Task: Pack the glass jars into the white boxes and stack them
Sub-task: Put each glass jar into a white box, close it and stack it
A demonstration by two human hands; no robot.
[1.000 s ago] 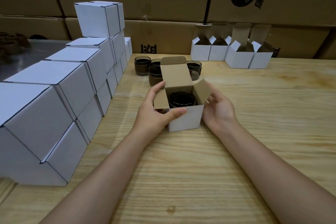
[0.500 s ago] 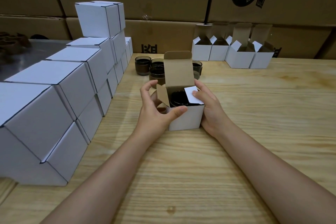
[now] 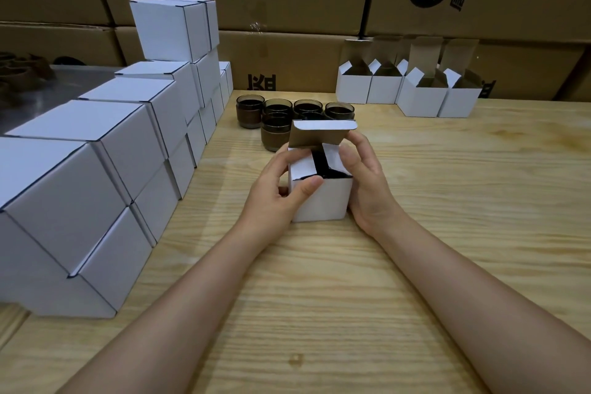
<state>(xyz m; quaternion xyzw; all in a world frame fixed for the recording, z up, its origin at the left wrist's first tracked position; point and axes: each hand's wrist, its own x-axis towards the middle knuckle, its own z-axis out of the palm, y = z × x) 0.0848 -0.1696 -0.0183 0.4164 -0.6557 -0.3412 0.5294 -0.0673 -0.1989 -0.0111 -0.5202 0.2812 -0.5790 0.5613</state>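
Wood-grain surface [image 3: 447,233] carries everything: the stack of closed boxes [image 3: 96,169] along the left, open boxes [image 3: 415,96] at the back right, spare jars [image 3: 278,134] between them. At the centre stands the white box [image 3: 323,201], both hands clamped on it. The left hand [image 3: 275,192] grips its left side, thumb on the front edge. The right hand [image 3: 367,182] cups the right wall and pinches the lid [image 3: 319,134]. Both side flaps lie in over the dark jar [image 3: 319,163]. Keep them flat and bring the lid down square, so its tuck tab slips behind the front wall.

White box [image 3: 323,201]; dark, perhaps brown jars [image 3: 250,112]; pale grained table [image 3: 447,201].
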